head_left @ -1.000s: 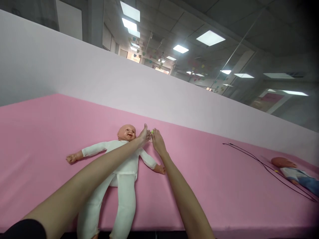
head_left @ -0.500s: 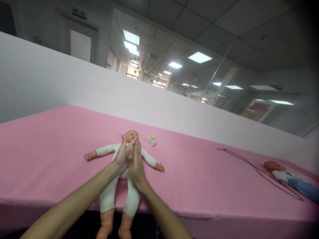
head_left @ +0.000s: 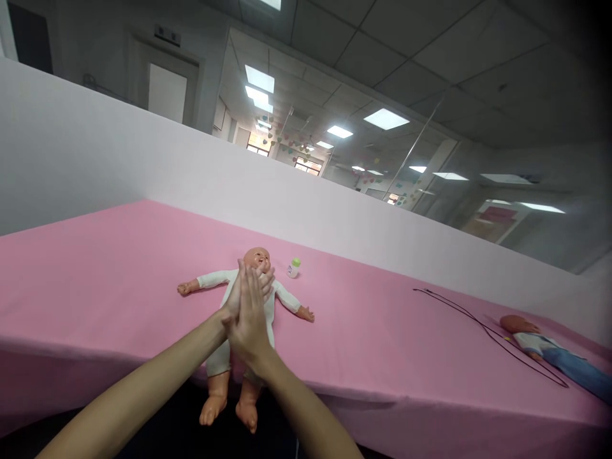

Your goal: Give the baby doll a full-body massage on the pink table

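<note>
While left hand (head_left: 233, 298) meets right hand (head_left: 249, 322), bottle (head_left: 293, 268), label (head_left: 290, 270) illegible

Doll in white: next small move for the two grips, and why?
Probably ease the right grip slightly away from the left grip. They are pressed together, fingers extended, in front of the doll in view, and neither appears to hold anything. The green-capped bottle stands apart on the pink cover.
</note>
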Motion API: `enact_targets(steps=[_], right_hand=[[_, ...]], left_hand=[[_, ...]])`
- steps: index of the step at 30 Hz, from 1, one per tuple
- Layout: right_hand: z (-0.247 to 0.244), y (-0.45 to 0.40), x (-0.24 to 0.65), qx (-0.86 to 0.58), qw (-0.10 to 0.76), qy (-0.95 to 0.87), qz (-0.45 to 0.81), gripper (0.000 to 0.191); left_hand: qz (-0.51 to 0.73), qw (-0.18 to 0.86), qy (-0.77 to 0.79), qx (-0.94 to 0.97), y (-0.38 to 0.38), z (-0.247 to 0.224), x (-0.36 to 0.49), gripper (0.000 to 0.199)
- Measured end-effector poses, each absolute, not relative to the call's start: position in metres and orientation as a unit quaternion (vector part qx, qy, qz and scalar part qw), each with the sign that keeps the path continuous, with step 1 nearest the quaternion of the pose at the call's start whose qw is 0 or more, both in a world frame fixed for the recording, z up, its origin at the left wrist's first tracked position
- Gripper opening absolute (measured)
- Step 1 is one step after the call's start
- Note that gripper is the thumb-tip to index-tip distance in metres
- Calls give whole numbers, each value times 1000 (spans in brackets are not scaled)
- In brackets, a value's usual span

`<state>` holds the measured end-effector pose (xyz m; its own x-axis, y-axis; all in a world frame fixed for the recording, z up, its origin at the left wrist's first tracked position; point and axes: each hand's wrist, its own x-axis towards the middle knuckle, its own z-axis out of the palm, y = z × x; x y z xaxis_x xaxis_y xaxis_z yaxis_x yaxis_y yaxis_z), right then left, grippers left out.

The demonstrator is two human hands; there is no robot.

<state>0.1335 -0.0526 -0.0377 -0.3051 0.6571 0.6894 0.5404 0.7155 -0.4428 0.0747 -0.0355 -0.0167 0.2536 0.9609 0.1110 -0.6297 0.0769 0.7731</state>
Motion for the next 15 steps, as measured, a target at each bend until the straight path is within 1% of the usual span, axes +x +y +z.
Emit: enact_targets(steps=[2,4,5,7,9,12,14,15], right_hand=[[-28,-37,139,-391,465,-791,73,87],[-16,-7,155,-439,469,-758,113,83],[-12,11,166,-462,465,-743,134,81],[-9,45,190,-487,463,-723,158,74],[-15,75,214,-511,465,-705,161,66],[-34,113,239,-553,469,-665,178,57],[-48,135,246,-572,472,-639,205,56],[-54,146,247,-576,475,-628,220,56]], left_hand=[[520,740,217,367,-31,-20,77,74],[450,785,201,376,-19,-17,71,75],[426,794,192,389,-10,-14,66,76],[424,771,200,430,15,-5,55,74],[465,692,250,493,47,0,47,67],[519,506,369,582,102,-2,44,53],[512,404,458,604,136,-9,47,47],[500,372,497,604,151,-13,49,45]])
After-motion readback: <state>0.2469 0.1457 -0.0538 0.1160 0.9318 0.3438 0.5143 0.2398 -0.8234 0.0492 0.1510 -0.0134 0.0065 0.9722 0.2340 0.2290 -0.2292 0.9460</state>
